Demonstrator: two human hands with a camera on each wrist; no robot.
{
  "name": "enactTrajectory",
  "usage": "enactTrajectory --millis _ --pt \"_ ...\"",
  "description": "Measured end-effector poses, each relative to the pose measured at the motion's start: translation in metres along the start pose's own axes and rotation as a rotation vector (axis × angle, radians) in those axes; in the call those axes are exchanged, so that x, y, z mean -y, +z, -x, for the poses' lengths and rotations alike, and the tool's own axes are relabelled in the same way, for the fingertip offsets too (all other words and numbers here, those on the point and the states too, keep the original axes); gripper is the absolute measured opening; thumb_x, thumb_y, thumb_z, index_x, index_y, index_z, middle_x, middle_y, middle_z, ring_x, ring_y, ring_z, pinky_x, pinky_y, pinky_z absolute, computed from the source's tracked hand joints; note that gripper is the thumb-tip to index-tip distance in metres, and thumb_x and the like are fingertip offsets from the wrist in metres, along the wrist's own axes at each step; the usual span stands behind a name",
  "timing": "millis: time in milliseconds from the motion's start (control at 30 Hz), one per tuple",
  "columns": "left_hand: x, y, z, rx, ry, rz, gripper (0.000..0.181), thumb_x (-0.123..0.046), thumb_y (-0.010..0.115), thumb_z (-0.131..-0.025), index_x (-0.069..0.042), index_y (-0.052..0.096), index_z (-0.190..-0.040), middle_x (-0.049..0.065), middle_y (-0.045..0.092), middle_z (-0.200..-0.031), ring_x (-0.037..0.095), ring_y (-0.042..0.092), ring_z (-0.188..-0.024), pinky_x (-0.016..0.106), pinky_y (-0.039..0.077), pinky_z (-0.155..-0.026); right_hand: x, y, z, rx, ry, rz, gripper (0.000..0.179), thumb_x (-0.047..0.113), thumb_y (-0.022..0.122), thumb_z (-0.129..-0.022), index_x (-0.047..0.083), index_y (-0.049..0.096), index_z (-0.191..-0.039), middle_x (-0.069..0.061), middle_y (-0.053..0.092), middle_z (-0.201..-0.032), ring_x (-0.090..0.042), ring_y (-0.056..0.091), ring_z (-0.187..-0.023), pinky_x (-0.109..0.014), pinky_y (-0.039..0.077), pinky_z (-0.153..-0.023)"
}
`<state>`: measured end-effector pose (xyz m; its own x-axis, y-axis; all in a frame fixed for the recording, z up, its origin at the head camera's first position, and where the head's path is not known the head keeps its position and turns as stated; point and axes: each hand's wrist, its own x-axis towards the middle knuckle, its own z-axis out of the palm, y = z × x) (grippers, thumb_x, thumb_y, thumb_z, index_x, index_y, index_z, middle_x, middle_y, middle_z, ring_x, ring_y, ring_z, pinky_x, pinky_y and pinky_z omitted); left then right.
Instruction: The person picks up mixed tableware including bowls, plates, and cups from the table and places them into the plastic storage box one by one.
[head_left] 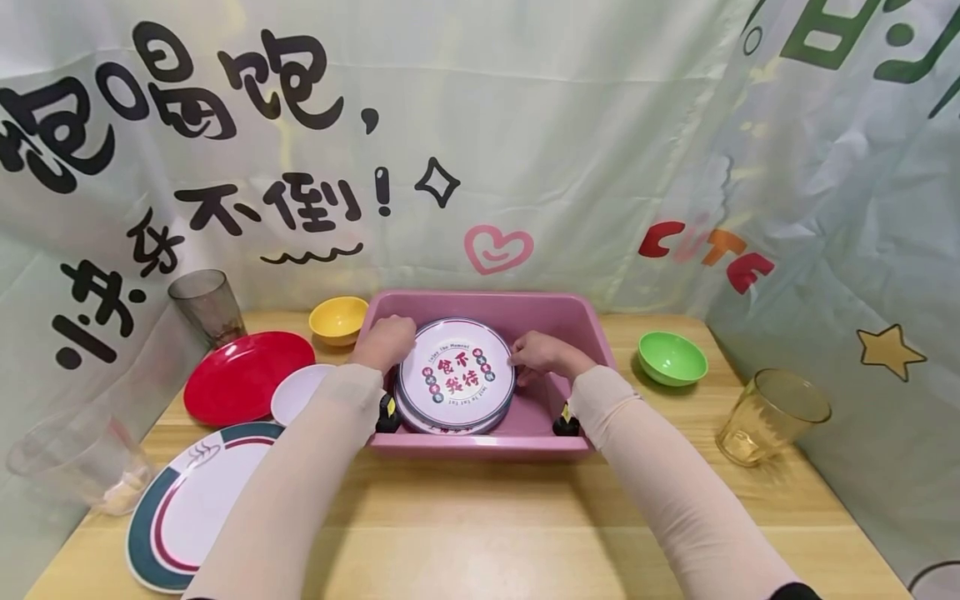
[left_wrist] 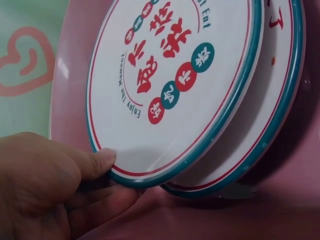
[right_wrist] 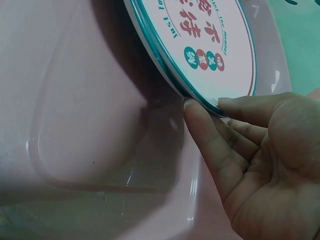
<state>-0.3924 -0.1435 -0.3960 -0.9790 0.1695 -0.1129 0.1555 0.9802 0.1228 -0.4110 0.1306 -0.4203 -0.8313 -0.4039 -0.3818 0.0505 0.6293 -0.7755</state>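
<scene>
A round white plate (head_left: 456, 375) with a teal rim and red lettering is inside a pink basin (head_left: 480, 448). My left hand (head_left: 387, 342) pinches its left edge. In the left wrist view, the left thumb lies on the plate's face (left_wrist: 130, 150) with fingers beneath. On the opposite edge, my right hand (head_left: 543, 354) pinches the rim, thumb above and index finger below, as the right wrist view shows (right_wrist: 250, 135). Under the held plate lies a second similar plate (left_wrist: 240, 160), slightly offset, largely covered.
Left of the basin are a yellow bowl (head_left: 339, 321), a red plate (head_left: 240, 375), a pale small dish (head_left: 292, 396), a large teal-rimmed plate (head_left: 191, 508), a grey cup (head_left: 210, 308) and a clear cup (head_left: 82, 467). At right stand a green bowl (head_left: 672, 358) and an amber glass (head_left: 765, 421).
</scene>
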Motion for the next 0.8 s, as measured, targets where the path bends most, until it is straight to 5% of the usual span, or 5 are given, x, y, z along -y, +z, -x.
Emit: enactTrajectory --millis 467,800 --pt "-0.002 0.000 0.008 0.057 0.005 0.024 0.025 -0.007 0.047 -0.099 -0.001 0.065 -0.116 0.012 0.061 -0.096 0.027 0.058 -0.083 0.034 0.047 -0.072 -0.001 -0.002 0.000 0.022 -0.038 0.080 0.019 0.003 0.055 -0.098 -0.010 0.064 -0.107 -0.014 0.065 -0.072 -0.019 0.067 -0.061 -0.039 0.059 -0.071" --pt "-0.003 0.000 0.011 0.092 -0.019 0.051 0.027 -0.009 0.045 -0.099 -0.003 0.065 -0.115 0.013 0.061 -0.096 0.028 0.058 -0.083 0.034 0.048 -0.069 -0.001 -0.001 0.002 0.043 -0.031 0.131 0.017 0.004 0.056 -0.098 -0.009 0.066 -0.101 -0.013 0.064 -0.071 -0.018 0.067 -0.060 -0.038 0.059 -0.070"
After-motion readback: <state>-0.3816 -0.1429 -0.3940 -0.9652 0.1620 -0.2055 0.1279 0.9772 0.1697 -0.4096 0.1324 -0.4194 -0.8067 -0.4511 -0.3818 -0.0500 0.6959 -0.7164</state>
